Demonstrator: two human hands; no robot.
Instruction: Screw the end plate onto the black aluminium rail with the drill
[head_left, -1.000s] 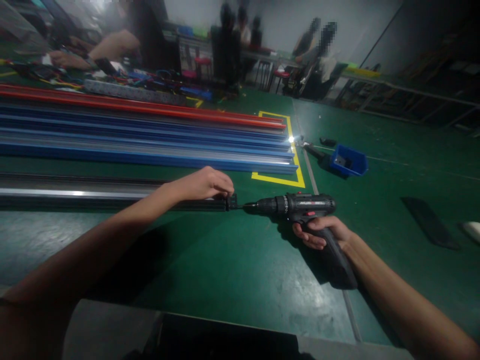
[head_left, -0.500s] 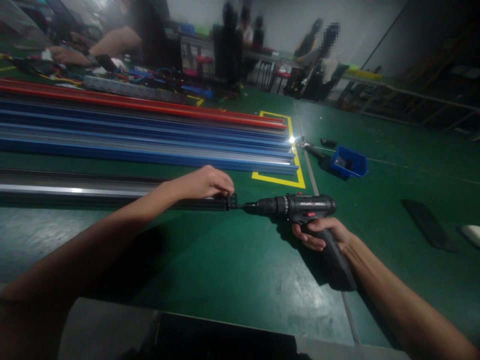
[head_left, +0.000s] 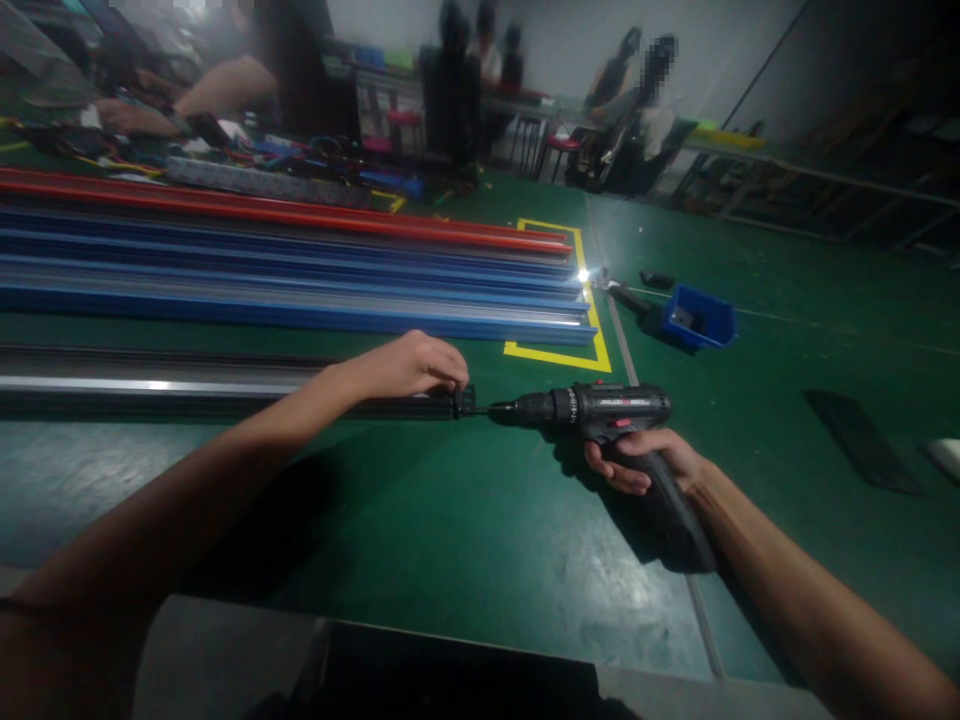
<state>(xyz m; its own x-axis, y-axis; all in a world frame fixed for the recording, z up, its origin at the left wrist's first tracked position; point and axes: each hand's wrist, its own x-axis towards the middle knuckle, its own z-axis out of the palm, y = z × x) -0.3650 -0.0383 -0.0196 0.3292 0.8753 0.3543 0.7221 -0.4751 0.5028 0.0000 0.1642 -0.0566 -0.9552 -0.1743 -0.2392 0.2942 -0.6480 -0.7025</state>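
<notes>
My right hand (head_left: 652, 460) is wrapped round the grip of a black cordless drill (head_left: 615, 405), which points left. The drill's bit reaches to a small black end piece (head_left: 465, 400) at the end of a long dark metal profile (head_left: 172, 385). My left hand (head_left: 420, 365) rests over that end of the profile, its fingers pinched on the end piece. The hand hides part of the profile, and a screw at the bit's tip is too small to make out.
Blue and red long profiles (head_left: 300, 270) lie behind, their ends inside a yellow tape outline (head_left: 604, 350). A blue bin (head_left: 701, 318) with small parts stands at the right, near a dark flat piece (head_left: 862, 440). A co-worker's hand (head_left: 135, 117) is among wires at far left.
Both hands, the drill and the profile stay almost where they were. The drill's rear and handle appear slightly higher, and the view has shifted a little.
</notes>
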